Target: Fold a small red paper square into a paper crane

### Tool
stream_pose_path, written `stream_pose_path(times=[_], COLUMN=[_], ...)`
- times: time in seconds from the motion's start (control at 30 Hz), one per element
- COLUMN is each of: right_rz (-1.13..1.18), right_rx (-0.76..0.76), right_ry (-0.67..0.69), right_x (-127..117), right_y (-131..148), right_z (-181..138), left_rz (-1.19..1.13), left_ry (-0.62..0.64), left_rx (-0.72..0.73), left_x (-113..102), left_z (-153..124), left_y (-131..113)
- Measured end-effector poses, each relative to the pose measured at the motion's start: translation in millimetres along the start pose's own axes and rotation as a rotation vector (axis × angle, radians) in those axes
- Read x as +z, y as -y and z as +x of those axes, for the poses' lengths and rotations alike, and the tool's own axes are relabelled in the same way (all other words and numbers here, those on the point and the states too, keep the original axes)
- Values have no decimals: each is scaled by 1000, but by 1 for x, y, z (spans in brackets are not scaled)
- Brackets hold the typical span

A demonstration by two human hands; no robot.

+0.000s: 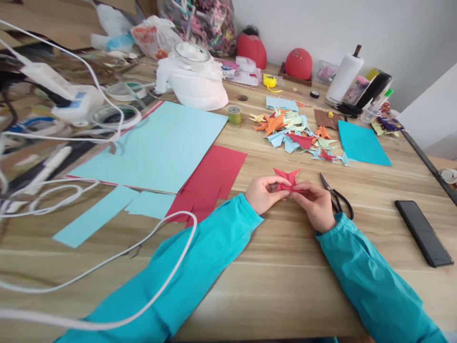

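Between my two hands is a small folded piece of red paper, with two points sticking up at its top. My left hand pinches its left side between thumb and fingers. From the right, my right hand pinches the lower right part, and the fingertips of both hands nearly meet. Fingers cover the paper's lower edge. Black-handled scissors lie just beyond my right hand. Behind the hands is a pile of folded paper cranes in orange, blue, red and pale green.
Light blue sheets, red paper and a blue strip lie to the left. A white cable loops over my left sleeve. A phone lies at right, a teal sheet behind it. A thread spool stands behind.
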State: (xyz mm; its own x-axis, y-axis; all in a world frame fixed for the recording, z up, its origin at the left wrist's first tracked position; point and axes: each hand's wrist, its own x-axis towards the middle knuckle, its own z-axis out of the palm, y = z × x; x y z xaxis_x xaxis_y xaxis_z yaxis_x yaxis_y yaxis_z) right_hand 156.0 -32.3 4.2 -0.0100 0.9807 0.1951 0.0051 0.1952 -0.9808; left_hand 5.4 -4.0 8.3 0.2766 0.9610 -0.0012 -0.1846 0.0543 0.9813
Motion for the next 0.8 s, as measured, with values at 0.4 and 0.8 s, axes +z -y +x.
stream_pose_path(times=[0.4, 0.8], right_rz=[4, 50], right_rx=[87, 170], right_ry=[-90, -124], right_x=[-2, -1], right_y=[-6, -5], right_z=[1, 2], left_rz=[60, 85], left_ry=[-37, -12], left_rx=[-25, -57], left_x=[2, 5], left_z=[-1, -1], left_y=[0, -1])
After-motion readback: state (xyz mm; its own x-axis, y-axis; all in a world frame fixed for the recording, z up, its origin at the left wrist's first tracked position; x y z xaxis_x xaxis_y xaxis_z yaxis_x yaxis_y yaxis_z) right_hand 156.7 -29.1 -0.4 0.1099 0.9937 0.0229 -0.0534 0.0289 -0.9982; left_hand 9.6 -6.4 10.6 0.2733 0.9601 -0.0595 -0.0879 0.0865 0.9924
